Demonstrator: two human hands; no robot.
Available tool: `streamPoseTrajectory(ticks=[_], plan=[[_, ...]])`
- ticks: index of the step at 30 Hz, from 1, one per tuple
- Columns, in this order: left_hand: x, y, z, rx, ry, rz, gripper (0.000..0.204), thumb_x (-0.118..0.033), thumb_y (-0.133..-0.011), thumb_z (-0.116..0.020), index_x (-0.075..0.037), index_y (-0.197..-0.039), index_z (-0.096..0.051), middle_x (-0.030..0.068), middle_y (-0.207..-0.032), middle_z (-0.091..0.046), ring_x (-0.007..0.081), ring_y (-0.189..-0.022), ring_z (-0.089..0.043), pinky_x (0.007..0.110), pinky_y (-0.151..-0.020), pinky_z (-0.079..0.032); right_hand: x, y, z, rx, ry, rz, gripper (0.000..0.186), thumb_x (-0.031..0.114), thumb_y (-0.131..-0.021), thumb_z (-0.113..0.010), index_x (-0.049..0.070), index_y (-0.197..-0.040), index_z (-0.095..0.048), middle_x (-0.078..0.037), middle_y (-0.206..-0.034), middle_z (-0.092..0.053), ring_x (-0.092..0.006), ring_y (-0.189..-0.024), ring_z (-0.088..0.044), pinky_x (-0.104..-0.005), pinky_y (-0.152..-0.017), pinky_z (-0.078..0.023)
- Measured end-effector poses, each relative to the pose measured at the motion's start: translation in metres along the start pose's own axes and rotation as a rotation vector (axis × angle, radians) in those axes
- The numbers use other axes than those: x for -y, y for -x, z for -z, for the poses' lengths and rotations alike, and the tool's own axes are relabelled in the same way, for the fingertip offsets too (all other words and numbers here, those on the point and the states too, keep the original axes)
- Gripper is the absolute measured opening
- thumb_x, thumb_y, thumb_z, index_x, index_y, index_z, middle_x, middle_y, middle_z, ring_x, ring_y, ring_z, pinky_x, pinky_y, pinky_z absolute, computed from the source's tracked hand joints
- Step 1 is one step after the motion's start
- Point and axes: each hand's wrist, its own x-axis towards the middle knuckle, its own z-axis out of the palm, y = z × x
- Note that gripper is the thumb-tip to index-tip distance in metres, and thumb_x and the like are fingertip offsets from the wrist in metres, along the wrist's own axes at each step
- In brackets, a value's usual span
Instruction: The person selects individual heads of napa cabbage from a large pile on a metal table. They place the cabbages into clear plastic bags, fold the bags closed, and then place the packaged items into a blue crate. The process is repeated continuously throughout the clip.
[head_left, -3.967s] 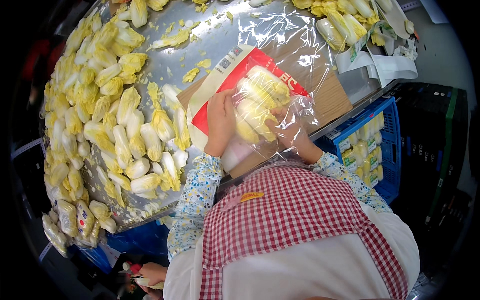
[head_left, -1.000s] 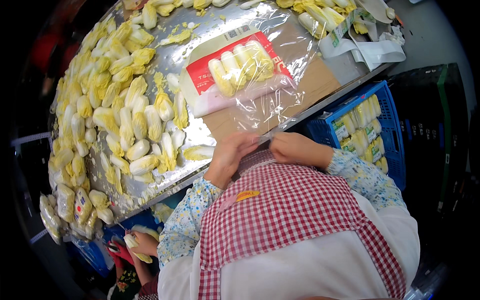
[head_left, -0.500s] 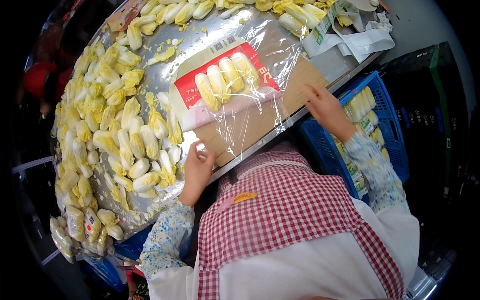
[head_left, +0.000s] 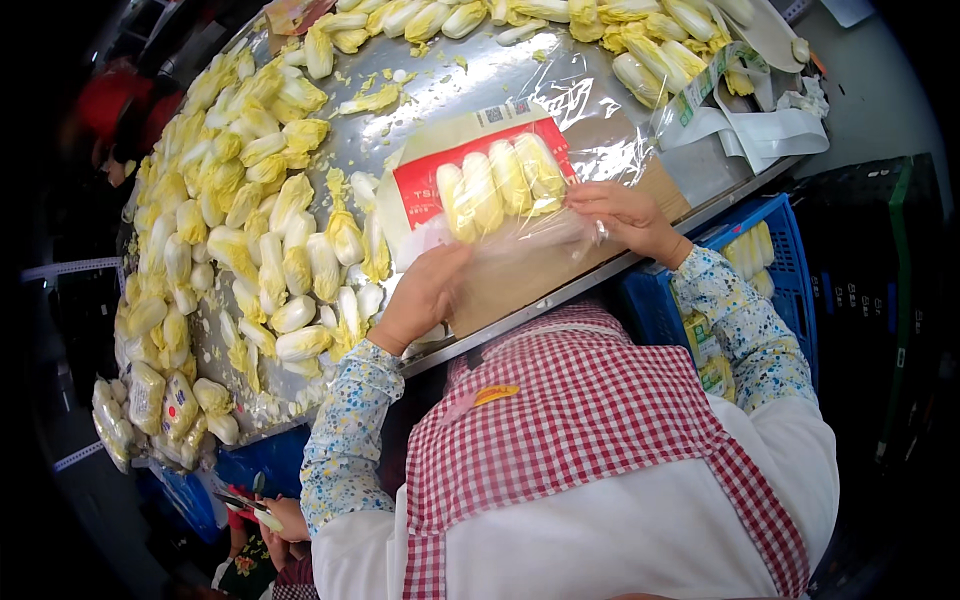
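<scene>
Four cabbages point(head_left: 510, 182) abreast, bunched clear film point(head_left: 545, 233)

A shiny metal tabletop point(head_left: 490, 72) fills the middle, its straight front edge running obliquely, with bright overhead light glaring off the surface. Plain grey floor point(head_left: 868, 85) shows at upper right, above dark stacked crates point(head_left: 850, 265) marked by a vertical green stripe point(head_left: 901, 250). The left side falls into deep shadow, crossed by pale perforated strips point(head_left: 72, 269).

Fingers point(head_left: 600, 200) apparently on clear film point(head_left: 532, 236) near four yellow-white cabbages point(head_left: 509, 184)
</scene>
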Motion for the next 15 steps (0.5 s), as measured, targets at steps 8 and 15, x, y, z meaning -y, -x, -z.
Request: streamPoseTrajectory(ticks=[8, 15], plan=[[-0.005, -0.032, -0.005, -0.191, 0.753, 0.596, 0.036, -0.030, -0.106, -0.042, -0.001, -0.102, -0.062, 0.0038, -0.082, -0.062, 0.0112, -0.076, -0.060, 0.026, -0.074, -0.048, 0.008, -0.024, -0.039, -0.393, -0.278, -0.562, 0.021, 0.017, -0.105, -0.046, 0.001, -0.097, -0.058, -0.003, -0.071, -0.059, -0.0066, -0.063, -0.056, -0.0232, -0.058, -0.047], [0.030, -0.059, -0.043, -0.446, 0.814, 0.917, 0.044, -0.040, -0.103, -0.046, -0.007, -0.075, -0.055, 0.0011, -0.056, -0.053, 0.0090, -0.043, -0.050, 0.024, -0.040, -0.041, -0.031, -0.029, -0.064, -0.430, 0.238, -0.725, 0.028, 0.026, -0.102, -0.046, 0.001, -0.092, -0.052, -0.021, -0.072, -0.059, -0.0371, -0.067, -0.059, -0.0463, -0.061, -0.046]])
